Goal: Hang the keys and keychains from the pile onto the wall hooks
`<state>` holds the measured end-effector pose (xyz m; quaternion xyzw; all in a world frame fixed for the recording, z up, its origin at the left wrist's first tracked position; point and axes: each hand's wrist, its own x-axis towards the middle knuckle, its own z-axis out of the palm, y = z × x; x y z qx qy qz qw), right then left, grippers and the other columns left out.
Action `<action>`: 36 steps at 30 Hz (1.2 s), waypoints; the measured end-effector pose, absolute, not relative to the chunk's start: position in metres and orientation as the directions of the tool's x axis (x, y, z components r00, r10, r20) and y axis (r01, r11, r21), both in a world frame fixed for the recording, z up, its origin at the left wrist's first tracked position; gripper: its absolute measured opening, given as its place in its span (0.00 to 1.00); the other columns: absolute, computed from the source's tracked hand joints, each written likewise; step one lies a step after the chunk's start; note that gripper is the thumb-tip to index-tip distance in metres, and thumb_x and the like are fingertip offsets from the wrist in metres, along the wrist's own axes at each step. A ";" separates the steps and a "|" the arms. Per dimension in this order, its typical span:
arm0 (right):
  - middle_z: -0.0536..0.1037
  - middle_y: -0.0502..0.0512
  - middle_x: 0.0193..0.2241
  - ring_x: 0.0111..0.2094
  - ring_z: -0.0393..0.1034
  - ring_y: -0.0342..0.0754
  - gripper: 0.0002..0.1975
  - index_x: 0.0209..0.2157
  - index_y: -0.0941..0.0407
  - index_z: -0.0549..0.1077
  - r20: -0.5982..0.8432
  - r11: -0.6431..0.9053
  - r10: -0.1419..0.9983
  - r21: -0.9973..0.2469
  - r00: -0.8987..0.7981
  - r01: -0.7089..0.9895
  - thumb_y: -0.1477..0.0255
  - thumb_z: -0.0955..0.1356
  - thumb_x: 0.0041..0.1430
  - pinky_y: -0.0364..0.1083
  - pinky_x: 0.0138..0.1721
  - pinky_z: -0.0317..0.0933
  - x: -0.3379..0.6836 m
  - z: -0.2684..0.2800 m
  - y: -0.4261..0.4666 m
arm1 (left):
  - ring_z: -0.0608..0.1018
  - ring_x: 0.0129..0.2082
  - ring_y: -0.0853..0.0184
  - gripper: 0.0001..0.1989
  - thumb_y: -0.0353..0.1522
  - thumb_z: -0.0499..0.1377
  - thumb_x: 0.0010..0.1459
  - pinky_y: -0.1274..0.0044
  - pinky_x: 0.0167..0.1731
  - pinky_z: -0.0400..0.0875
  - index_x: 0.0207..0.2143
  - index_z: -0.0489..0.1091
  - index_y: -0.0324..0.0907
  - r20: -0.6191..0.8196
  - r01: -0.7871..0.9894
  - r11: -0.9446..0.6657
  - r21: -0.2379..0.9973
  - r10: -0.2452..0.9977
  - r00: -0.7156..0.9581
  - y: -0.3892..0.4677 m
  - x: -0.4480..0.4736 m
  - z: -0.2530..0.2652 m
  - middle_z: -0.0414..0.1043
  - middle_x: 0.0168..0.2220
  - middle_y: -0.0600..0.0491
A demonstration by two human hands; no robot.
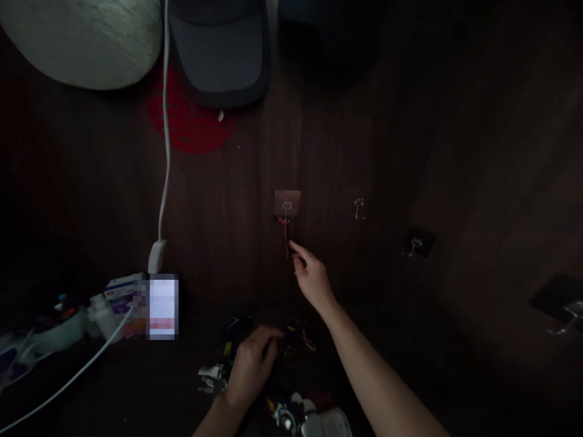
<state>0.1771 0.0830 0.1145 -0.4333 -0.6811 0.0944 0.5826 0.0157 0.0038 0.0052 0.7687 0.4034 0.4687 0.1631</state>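
A dark red cord (286,238) hangs from a metal hook (286,206) on a square adhesive pad fixed to the brown wooden panel. My right hand (313,280) is raised beside this cord, index finger stretched to its lower part and the other fingers loosely bent; the fingertip seems to touch it. Low down, my left hand (254,359) rests among small dark items, its fingers curled with thumb and index drawn together. Whatever lies at those fingertips is too dark to make out. A bunch of keys (213,377) lies left of that hand, and a yellowish loop (308,341) to its right.
More wall hooks (359,208) run off to the right. A grey cap (218,54) and a pale rounded object (91,42) hang above. A white cable (166,133) drops toward a lit, blurred screen (163,306) beside a white bottle (104,317). Shiny items (286,419) lie at the front.
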 end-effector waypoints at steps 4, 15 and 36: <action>0.75 0.53 0.45 0.42 0.71 0.47 0.18 0.48 0.50 0.70 0.628 0.550 0.778 -0.697 0.022 0.460 0.74 0.59 0.58 0.49 0.42 0.67 0.193 0.082 0.072 | 0.78 0.35 0.68 0.11 0.26 0.50 0.57 0.79 0.37 0.72 0.36 0.71 0.44 0.613 0.471 -0.641 0.606 0.754 0.236 0.003 0.016 0.008 0.76 0.33 0.53; 0.77 0.54 0.40 0.45 0.70 0.48 0.14 0.39 0.54 0.74 0.392 0.337 0.917 -0.660 -0.074 0.671 0.78 0.60 0.56 0.48 0.48 0.60 0.220 0.015 0.037 | 0.78 0.37 0.65 0.11 0.28 0.50 0.58 0.74 0.40 0.73 0.39 0.71 0.45 0.578 0.580 -0.588 0.564 0.783 0.232 0.006 0.015 0.003 0.77 0.36 0.53; 0.72 0.54 0.41 0.45 0.64 0.50 0.14 0.40 0.51 0.74 0.385 0.471 0.864 -0.386 -0.326 0.793 0.80 0.66 0.52 0.48 0.48 0.58 0.227 0.011 0.033 | 0.78 0.38 0.64 0.12 0.26 0.51 0.57 0.73 0.40 0.71 0.38 0.71 0.45 0.454 0.696 -0.507 0.508 0.845 0.284 0.008 0.018 0.004 0.77 0.37 0.54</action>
